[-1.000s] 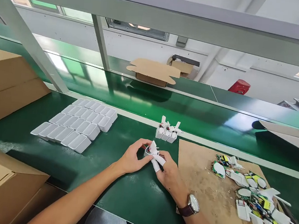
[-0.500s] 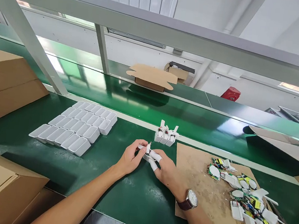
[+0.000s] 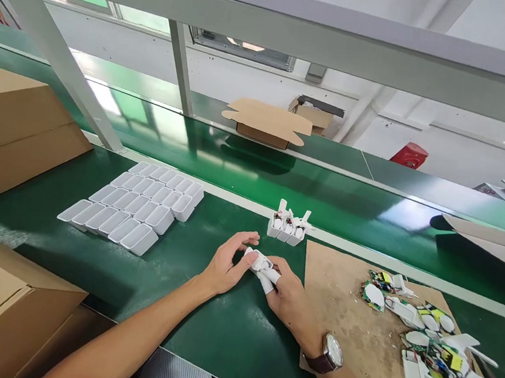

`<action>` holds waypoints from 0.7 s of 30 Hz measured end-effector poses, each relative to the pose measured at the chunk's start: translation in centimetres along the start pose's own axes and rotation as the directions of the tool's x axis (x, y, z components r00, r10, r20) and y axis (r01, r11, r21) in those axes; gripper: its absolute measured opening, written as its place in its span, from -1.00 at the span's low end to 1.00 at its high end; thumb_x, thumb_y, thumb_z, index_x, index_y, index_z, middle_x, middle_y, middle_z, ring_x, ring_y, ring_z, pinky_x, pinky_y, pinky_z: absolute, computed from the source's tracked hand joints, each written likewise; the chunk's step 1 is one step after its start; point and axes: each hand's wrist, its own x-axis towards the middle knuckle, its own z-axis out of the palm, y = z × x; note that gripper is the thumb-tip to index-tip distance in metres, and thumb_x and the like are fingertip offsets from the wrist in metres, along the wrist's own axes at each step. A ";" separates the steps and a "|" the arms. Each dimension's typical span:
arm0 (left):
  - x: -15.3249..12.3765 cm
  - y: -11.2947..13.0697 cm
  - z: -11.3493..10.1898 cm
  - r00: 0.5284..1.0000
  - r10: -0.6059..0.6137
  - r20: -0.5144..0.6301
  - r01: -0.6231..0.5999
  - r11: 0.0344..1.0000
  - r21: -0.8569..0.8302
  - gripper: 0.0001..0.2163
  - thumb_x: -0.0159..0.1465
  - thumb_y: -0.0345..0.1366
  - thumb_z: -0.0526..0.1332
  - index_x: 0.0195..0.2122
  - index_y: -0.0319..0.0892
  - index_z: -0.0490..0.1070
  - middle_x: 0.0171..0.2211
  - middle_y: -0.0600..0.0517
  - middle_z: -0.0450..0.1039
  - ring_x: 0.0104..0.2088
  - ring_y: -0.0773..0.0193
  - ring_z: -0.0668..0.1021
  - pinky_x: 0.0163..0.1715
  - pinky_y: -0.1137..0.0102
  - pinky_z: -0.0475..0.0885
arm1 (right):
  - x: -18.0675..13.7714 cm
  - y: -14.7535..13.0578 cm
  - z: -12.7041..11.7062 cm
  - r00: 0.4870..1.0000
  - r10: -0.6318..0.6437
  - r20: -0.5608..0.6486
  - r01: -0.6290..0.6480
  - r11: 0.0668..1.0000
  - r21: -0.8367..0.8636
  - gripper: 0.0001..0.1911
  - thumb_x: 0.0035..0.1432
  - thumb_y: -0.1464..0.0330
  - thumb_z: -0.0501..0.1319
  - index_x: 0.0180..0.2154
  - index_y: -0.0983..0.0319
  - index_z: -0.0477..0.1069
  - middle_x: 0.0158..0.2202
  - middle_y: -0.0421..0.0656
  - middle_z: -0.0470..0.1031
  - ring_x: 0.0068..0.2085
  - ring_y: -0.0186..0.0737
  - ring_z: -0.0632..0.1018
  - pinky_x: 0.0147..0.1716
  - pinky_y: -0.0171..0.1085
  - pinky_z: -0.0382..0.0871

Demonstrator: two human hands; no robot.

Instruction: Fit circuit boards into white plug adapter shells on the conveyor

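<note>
In front of me, above the green bench, a small white charger piece (image 3: 261, 263) sits between both hands. My right hand (image 3: 292, 295), with white covers on its fingertips and a watch on the wrist, grips it from the right. My left hand (image 3: 226, 265) presses its thumb on the left end, forefinger held out above; its other fingertips are partly hidden. Just beyond stand three white housings (image 3: 286, 232) with wired parts and white plug pieces sticking out of their tops. Several open white housings (image 3: 138, 204) stand in rows at the left.
Right of my hands, a cardboard sheet (image 3: 333, 318) bears several circuit boards with white plug pieces (image 3: 435, 358). Cardboard boxes (image 3: 1, 301) flank the left. A grey metal frame (image 3: 270, 19) crosses above a green belt (image 3: 246, 167), with a flattened carton (image 3: 269, 118) behind.
The charger piece has turned in my hands, and its upright metal-tipped part no longer shows. My left forefinger has lifted off it. The whole view has shifted slightly.
</note>
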 end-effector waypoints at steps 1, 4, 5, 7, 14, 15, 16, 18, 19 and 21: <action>0.0 0.0 0.1 0.999 -0.035 -0.002 0.035 0.999 0.015 -0.69 0.46 -0.10 0.11 0.12 -0.11 0.41 -0.01 -0.09 0.58 -0.06 0.15 0.62 -0.07 0.25 0.55 | 0.0 0.0 0.2 1.000 0.000 0.004 0.000 1.000 -0.005 -0.54 0.27 0.56 0.11 0.15 0.14 0.40 -0.02 -0.04 0.55 -0.13 -0.10 0.66 -0.17 -0.17 0.65; 0.0 0.0 0.2 0.991 -0.131 -0.017 0.132 0.990 0.058 -0.72 0.49 -0.12 0.04 0.03 -0.11 0.44 -0.18 -0.01 0.60 -0.22 0.22 0.62 -0.15 0.29 0.54 | 0.0 0.0 0.5 0.998 0.022 -0.057 -0.022 1.000 0.012 -0.61 0.32 0.50 0.14 0.15 0.14 0.39 -0.05 -0.06 0.57 -0.14 -0.12 0.66 -0.19 -0.18 0.65; 0.0 -0.1 0.2 0.989 -0.144 -0.026 0.145 0.987 0.066 -0.73 0.48 -0.13 0.05 0.02 -0.11 0.43 -0.20 0.00 0.60 -0.24 0.23 0.61 -0.17 0.30 0.54 | 0.0 -0.1 0.5 0.997 0.024 -0.068 -0.023 1.000 0.019 -0.63 0.35 0.48 0.15 0.15 0.15 0.39 -0.05 -0.06 0.57 -0.14 -0.12 0.66 -0.18 -0.18 0.64; 0.0 -0.4 0.1 0.989 -0.142 -0.038 0.144 0.987 0.070 -0.75 0.48 -0.15 0.05 0.03 -0.11 0.41 -0.20 0.00 0.60 -0.24 0.23 0.61 -0.16 0.31 0.53 | 0.1 -0.2 0.4 0.998 0.021 -0.053 -0.020 0.999 0.031 -0.67 0.37 0.45 0.13 0.14 0.16 0.38 -0.02 -0.04 0.56 -0.10 -0.12 0.65 -0.15 -0.17 0.63; 0.1 -1.2 0.2 0.990 -0.137 -0.043 0.140 0.988 0.072 -0.74 0.47 -0.15 0.04 0.03 -0.12 0.41 -0.20 -0.02 0.57 -0.24 0.23 0.60 -0.18 0.31 0.52 | 0.2 -0.3 0.3 0.998 0.057 -0.027 -0.056 0.997 0.045 -0.67 0.39 0.45 0.09 0.14 0.18 0.35 -0.07 -0.02 0.53 -0.17 -0.10 0.61 -0.19 -0.13 0.62; 0.1 -1.3 0.1 0.989 -0.145 -0.042 0.148 0.986 0.079 -0.73 0.47 -0.13 0.03 0.03 -0.12 0.41 -0.21 -0.01 0.57 -0.24 0.23 0.60 -0.18 0.31 0.51 | 0.2 -0.2 0.3 0.999 0.049 -0.011 -0.049 0.998 0.049 -0.66 0.38 0.46 0.08 0.13 0.19 0.37 -0.07 -0.01 0.52 -0.15 -0.09 0.60 -0.17 -0.11 0.61; 0.1 -1.3 0.0 0.987 -0.156 -0.040 0.158 0.984 0.081 -0.71 0.48 -0.10 0.02 0.04 -0.12 0.40 -0.21 -0.01 0.57 -0.25 0.23 0.60 -0.18 0.30 0.51 | 0.3 -0.2 0.4 0.999 0.049 -0.001 -0.048 0.997 0.066 -0.67 0.37 0.47 0.07 0.11 0.20 0.39 -0.07 0.00 0.52 -0.13 -0.07 0.59 -0.13 -0.09 0.60; 0.1 -1.3 -0.1 0.988 -0.151 -0.019 0.152 0.987 0.055 -0.66 0.49 -0.04 0.00 0.09 -0.12 0.37 -0.18 -0.04 0.57 -0.23 0.21 0.60 -0.17 0.27 0.51 | 0.3 0.0 0.5 0.994 0.106 -0.009 -0.103 0.979 0.174 -0.69 0.37 0.43 0.08 0.07 0.20 0.44 -0.05 0.02 0.52 -0.11 -0.06 0.57 -0.09 -0.05 0.58; 0.0 -1.2 -0.2 0.993 -0.120 0.010 0.120 0.992 0.031 -0.61 0.47 0.00 0.04 0.15 -0.12 0.33 -0.12 -0.07 0.57 -0.19 0.18 0.61 -0.13 0.25 0.52 | 0.4 0.0 0.6 0.985 0.173 -0.012 -0.163 0.946 0.280 -0.71 0.37 0.38 0.10 0.06 0.18 0.46 -0.04 0.01 0.53 -0.12 -0.06 0.57 -0.08 -0.05 0.57; -0.2 -1.1 -0.1 0.996 0.005 0.093 -0.004 1.000 -0.008 -0.37 0.33 0.11 0.24 0.31 -0.11 0.17 0.04 -0.14 0.53 -0.04 0.08 0.60 -0.01 0.16 0.51 | 0.6 0.1 0.7 0.937 0.347 0.046 -0.312 0.767 0.560 -0.71 0.35 0.26 0.17 0.05 0.15 0.50 -0.05 -0.03 0.56 -0.13 -0.08 0.57 -0.10 -0.07 0.57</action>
